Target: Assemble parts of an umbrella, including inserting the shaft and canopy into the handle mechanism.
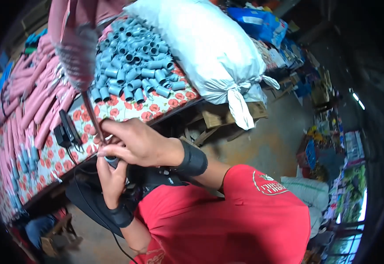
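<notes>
A folded pink umbrella stands tilted in front of me, its gathered lower part wrinkled and blurred. From it a thin brown shaft runs down to my hands. My right hand is closed round the lower end of that shaft, thumb and fingers pinching it. Just below, my left hand is wrapped round a grey-blue plastic handle, mostly hidden by the fingers. The two hands touch. Exactly how the shaft meets the handle is covered by my right hand.
Loose grey-blue handles are heaped on a floral tablecloth. Several pink umbrellas lie at the left, beside a black device with a cable. A big white tied sack lies at the right, above a wooden stool.
</notes>
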`<state>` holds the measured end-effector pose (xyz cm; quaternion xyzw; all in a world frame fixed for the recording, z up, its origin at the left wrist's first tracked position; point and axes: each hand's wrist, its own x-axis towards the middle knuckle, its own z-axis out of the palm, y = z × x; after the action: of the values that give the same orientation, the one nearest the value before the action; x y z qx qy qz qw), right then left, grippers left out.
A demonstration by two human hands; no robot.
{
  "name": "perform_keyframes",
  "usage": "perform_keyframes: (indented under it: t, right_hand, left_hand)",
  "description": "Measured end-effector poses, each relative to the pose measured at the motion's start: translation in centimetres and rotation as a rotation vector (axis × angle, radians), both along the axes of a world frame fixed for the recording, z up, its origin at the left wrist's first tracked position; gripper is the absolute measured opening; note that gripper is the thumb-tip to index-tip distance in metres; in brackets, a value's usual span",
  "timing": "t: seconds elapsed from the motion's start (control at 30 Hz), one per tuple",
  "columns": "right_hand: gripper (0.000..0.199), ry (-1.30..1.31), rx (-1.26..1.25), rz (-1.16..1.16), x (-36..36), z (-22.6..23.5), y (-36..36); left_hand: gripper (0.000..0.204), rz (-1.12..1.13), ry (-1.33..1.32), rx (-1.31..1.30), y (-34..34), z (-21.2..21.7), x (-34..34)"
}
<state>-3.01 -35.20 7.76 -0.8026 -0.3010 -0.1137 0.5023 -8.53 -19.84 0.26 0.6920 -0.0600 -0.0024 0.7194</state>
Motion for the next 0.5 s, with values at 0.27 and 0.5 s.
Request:
perform_keyframes:
  t: [0.27, 0.5]
  right_hand:
    - [0.016, -0.047, -0.062, -0.042, -0.2, -0.2, 1.0]
    - [0.018, -0.072, 0.051, 0.131, -0.4, 0.5, 1.2]
  left_hand:
    - [0.042, 0.072, 0.016, -0.061, 0.4, -0.6, 0.1]
    - [0.042, 0.108, 0.007, 0.081, 1.7, -1.1, -0.5]
